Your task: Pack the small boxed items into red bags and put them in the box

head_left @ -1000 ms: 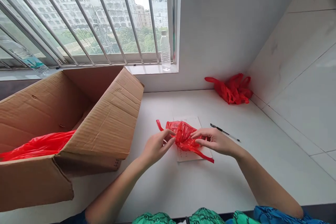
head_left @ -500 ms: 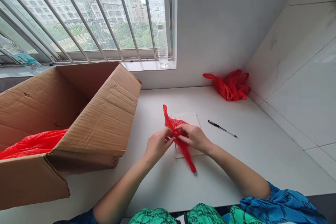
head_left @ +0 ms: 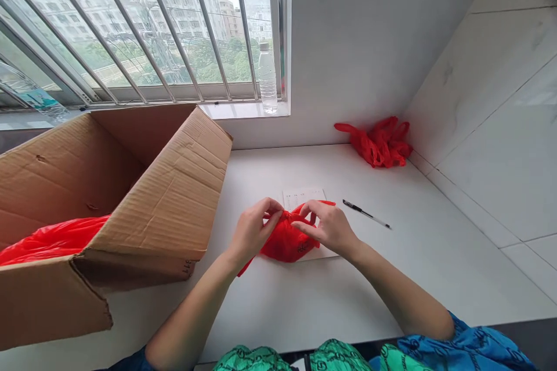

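Observation:
Between my hands, over the white table, a red plastic bag is bunched up, with dark marks printed on its lower right part. My left hand is closed, pinching the gathered top of the bag between thumb and fingers. My right hand curls its fingers and thumb around the bag's right side. One red end sticks out below my left hand and another above my right. Underneath lies a white sheet or pad with handwriting, partly covered by the bag and hands.
A black-tipped pen lies right of the pad. An open cardboard box with red plastic inside fills the left. Another crumpled red bag rests in the back corner. A bottle stands on the windowsill.
The red bag has turned and spread between my hands; its rounded lower part now shows with the printed marks. My left hand has shifted slightly up and left.

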Available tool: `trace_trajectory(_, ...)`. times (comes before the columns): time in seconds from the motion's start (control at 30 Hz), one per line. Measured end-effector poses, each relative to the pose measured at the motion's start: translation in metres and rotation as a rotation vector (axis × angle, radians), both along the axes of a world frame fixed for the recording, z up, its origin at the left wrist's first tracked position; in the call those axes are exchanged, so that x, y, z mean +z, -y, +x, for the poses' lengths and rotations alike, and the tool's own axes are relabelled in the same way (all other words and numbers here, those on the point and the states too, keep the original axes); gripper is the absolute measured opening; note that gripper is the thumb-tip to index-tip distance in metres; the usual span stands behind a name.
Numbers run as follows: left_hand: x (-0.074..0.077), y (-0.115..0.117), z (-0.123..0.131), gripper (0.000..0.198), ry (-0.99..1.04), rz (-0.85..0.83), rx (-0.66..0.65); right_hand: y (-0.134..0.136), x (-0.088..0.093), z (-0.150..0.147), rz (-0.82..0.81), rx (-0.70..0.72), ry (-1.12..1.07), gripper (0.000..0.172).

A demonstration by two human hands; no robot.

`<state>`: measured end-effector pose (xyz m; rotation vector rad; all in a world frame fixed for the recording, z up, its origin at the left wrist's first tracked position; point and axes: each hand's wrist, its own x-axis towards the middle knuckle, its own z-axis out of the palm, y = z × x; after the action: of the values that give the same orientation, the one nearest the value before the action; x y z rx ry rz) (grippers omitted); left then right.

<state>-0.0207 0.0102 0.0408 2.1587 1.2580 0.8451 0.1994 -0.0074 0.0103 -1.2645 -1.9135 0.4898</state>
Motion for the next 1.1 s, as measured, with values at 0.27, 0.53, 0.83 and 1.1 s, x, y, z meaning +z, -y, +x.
trace_trajectory(0.27,0.014,0.005,-0.001,0.013,0.002,0.037,-0.047,0.005,0.012,-0.004,0.011,0.033,-0.175,0.021)
trace_trajectory(0.53,0.008,-0.01,-0.015,0.019,0.058,0.161,0.079,0.013,0.006,0.043,0.039,-0.242,-0.186,0.018)
trace_trajectory(0.83,0.0,-0.004,0.014,0.037,-0.341,0.244,-0.039,0.011,0.009,0.037,-0.096,-0.198,0.095,0.031)
trace_trajectory(1.1,-0.009,-0.015,0.016,0.014,-0.142,0.367,0.05,-0.004,0.016,0.029,0.022,-0.213,0.013,0.022)
